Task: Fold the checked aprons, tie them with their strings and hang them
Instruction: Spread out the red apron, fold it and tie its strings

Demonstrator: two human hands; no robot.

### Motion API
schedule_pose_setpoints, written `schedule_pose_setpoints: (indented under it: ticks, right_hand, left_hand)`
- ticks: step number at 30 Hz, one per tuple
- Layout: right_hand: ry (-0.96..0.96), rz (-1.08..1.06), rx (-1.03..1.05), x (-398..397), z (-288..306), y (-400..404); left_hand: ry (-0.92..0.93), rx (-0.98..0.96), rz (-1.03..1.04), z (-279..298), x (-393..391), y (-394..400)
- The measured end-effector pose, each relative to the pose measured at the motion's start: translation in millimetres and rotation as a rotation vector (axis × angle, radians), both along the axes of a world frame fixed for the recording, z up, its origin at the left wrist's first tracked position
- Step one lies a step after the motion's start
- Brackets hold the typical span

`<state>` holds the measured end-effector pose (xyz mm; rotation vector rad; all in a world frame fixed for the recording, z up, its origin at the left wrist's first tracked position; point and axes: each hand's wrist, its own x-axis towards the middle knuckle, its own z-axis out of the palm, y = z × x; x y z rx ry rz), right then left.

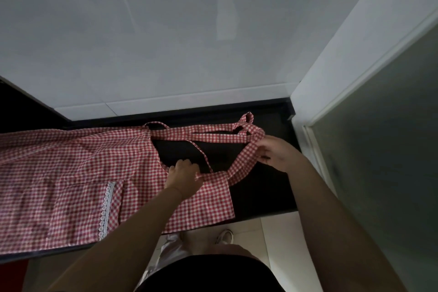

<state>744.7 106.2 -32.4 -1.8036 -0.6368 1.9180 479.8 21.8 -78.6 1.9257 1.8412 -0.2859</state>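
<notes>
Laying out an apron (71, 180) on a dark counter (260, 197), before any fold. The red-checked cloth lies flat, its skirt and lace-edged pocket (107, 208) to the left, its bib toward the right, near the counter's near edge. The left hand (183, 179) grips the bib's far corner, fingers curled on the cloth. The right hand (276, 154), at the right, pinches the neck loop (244, 159), drawing it out. A thinner string (203, 154) crosses the bare counter between the hands. Judged stage: straightening the straps. The next move calls for laying loop and strings onto the cloth, then folding.
</notes>
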Motion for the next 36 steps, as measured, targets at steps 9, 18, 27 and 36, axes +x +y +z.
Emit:
schedule_pose_setpoints:
  ticks: [9,18,27,36]
  right_hand:
    - [-0.478,-0.117,-0.128,-13.5,-33.9,-4.1]
    - [-0.774,-0.35,-0.013,-4.4,-35.3,-4.3]
    - [-0.991,0.634,1.055,-90.4,-31.0,-38.2]
    - [-1.062,1.049,0.808,-88.7,-64.1,-53.7]
  left_hand:
    - [-0.006,-0.064,0.085,-13.4,16.2,-19.8]
    - [-0.056,-0.158,0.116,-16.9,15.1,-15.9]
    - [-0.064,0.219,0.328,-17.4,14.6,-19.7]
    - [0.08,-0.041,0.59,-16.4,-29.2,-42.0]
